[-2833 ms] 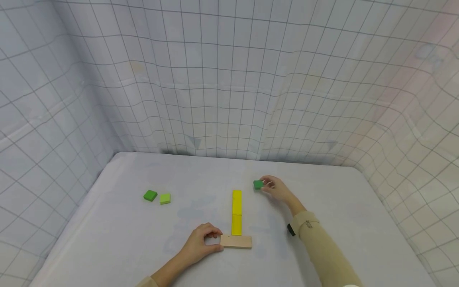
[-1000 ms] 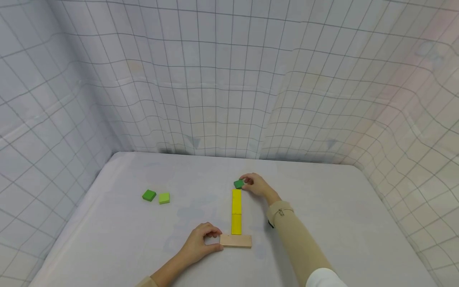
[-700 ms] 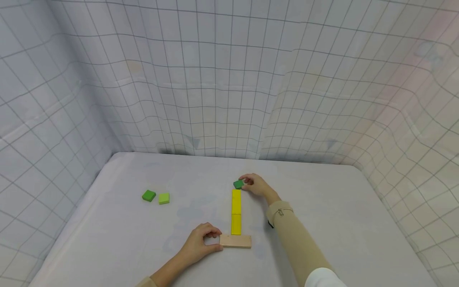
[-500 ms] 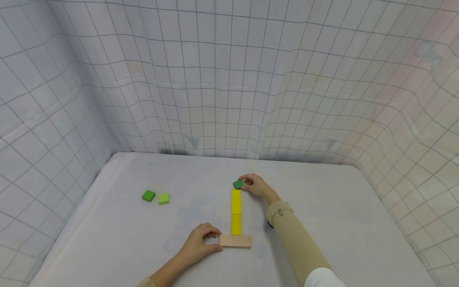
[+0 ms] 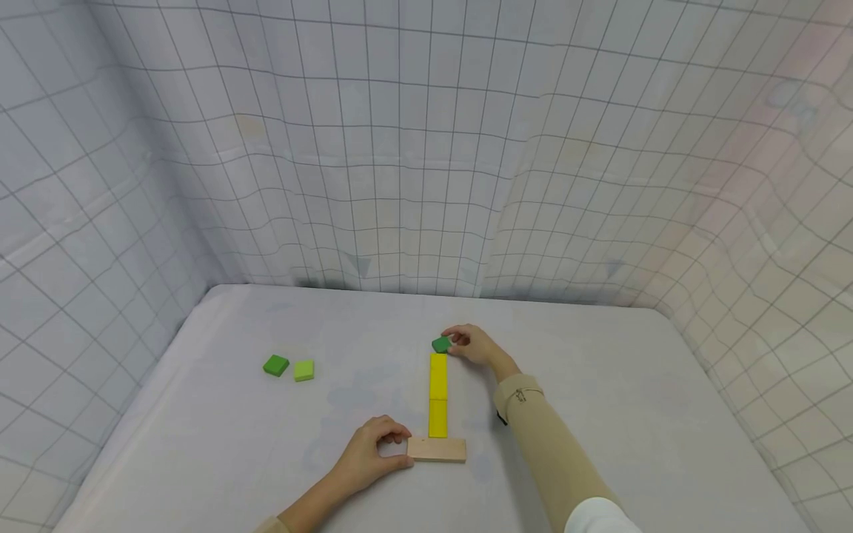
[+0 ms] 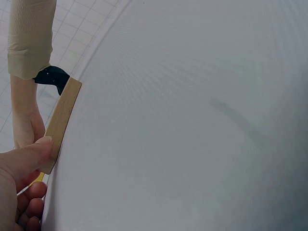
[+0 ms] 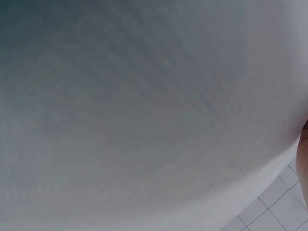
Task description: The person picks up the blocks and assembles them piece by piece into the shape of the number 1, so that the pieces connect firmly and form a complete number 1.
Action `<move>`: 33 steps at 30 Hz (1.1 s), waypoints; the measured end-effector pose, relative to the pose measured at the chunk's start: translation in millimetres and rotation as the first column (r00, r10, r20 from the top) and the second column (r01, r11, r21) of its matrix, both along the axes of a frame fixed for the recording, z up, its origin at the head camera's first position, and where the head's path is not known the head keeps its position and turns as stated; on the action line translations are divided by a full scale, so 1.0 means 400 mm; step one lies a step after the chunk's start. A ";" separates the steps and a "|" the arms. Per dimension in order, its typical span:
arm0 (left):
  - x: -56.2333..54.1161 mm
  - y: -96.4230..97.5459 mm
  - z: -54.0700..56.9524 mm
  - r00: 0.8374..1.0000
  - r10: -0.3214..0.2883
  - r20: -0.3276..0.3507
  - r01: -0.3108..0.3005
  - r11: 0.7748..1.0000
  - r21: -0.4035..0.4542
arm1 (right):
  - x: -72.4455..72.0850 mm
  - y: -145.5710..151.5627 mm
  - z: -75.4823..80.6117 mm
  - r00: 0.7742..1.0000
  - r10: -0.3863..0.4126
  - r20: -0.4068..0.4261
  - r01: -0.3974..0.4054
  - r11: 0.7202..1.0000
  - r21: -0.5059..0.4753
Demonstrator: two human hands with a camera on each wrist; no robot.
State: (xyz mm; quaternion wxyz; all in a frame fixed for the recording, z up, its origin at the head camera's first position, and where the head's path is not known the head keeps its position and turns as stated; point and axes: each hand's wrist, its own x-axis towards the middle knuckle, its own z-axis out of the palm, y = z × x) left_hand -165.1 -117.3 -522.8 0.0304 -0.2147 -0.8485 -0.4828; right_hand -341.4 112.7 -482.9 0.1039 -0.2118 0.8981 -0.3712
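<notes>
My left hand [image 5: 369, 454] pinches the left end of a plain wooden block [image 5: 436, 450] lying crosswise on the table. The left wrist view shows the thumb on this wooden block [image 6: 62, 125]. From its far side, two yellow blocks [image 5: 438, 396] run end to end away from me. At their far end my right hand [image 5: 474, 346] pinches a small dark green block [image 5: 441, 345] between thumb and fingers, right by the yellow end and turned slightly askew. Only a bit of the right hand [image 7: 302, 163] shows at the edge of the right wrist view.
On the left of the table lie a green square block [image 5: 276, 365] and a light green square block [image 5: 303, 371], close together. The white table [image 5: 600, 414] has grid-patterned cloth [image 5: 426, 185] hanging behind it and at both sides.
The right hand has brought the dark green block leftward to the far end of the yellow blocks; over the last second it barely shifts. The left hand stays on the wooden block.
</notes>
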 end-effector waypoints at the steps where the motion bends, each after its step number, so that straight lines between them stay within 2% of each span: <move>1: 0.000 0.000 0.000 1.000 0.000 0.000 0.000 1.000 0.001 | 0.000 0.000 -0.001 1.000 0.001 -0.003 -0.001 1.000 0.004; 13: 0.006 0.005 0.002 1.000 0.003 0.003 -0.003 1.000 0.001 | 0.001 0.006 -0.006 0.999 0.034 -0.031 -0.034 0.999 0.011; 24: 0.011 0.008 0.000 1.000 0.007 -0.021 -0.006 1.000 0.012 | 0.001 0.009 -0.015 1.000 0.020 -0.004 -0.020 1.000 0.013; 30: 0.014 0.006 0.008 1.000 0.016 0.014 -0.017 0.999 0.029 | 0.002 0.007 -0.010 1.000 0.017 -0.003 -0.017 1.000 0.010; 33: 0.020 0.003 0.025 0.998 0.023 0.054 -0.026 0.998 0.062 | 0.001 0.006 -0.011 1.000 0.025 -0.001 -0.025 1.000 0.005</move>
